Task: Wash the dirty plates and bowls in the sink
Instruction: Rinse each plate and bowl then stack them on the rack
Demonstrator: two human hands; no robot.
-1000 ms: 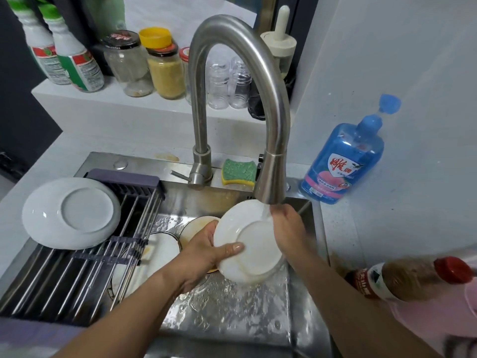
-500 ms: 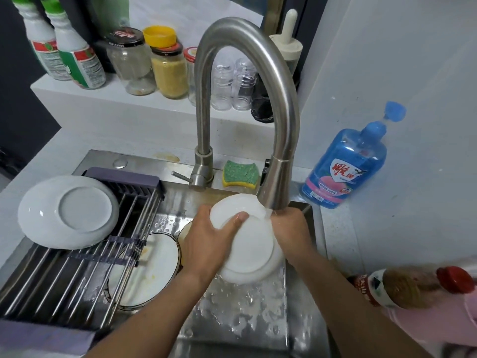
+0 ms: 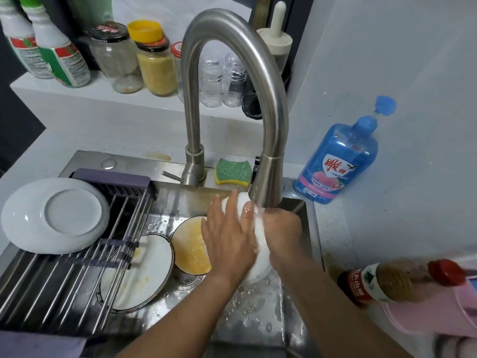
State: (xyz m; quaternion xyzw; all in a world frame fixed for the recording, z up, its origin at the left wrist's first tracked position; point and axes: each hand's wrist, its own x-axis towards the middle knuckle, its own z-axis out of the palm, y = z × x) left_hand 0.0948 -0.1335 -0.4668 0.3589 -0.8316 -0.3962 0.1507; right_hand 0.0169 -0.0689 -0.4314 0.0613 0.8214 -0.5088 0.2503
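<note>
A white plate (image 3: 259, 264) stands nearly on edge under the running faucet (image 3: 268, 177), over the steel sink (image 3: 258, 313). My left hand (image 3: 227, 239) lies flat against its near face with fingers straight. My right hand (image 3: 282, 233) grips the plate's far rim, and water runs over both. In the sink lie a dirty white plate with a dark rim (image 3: 144, 270) and a bowl smeared yellow (image 3: 191, 246). A clean white plate (image 3: 54, 215) rests upside down on the drying rack (image 3: 64, 280).
A green-and-yellow sponge (image 3: 233, 171) sits behind the sink by the faucet base. A blue dish-soap bottle (image 3: 340, 161) stands at the right. A brown sauce bottle (image 3: 397, 282) lies on something pink at the lower right. Jars and spray bottles (image 3: 154, 60) line the back shelf.
The plate has turned from facing me to nearly edge-on under the tap. My left hand has gone from gripping its rim to lying flat across its face.
</note>
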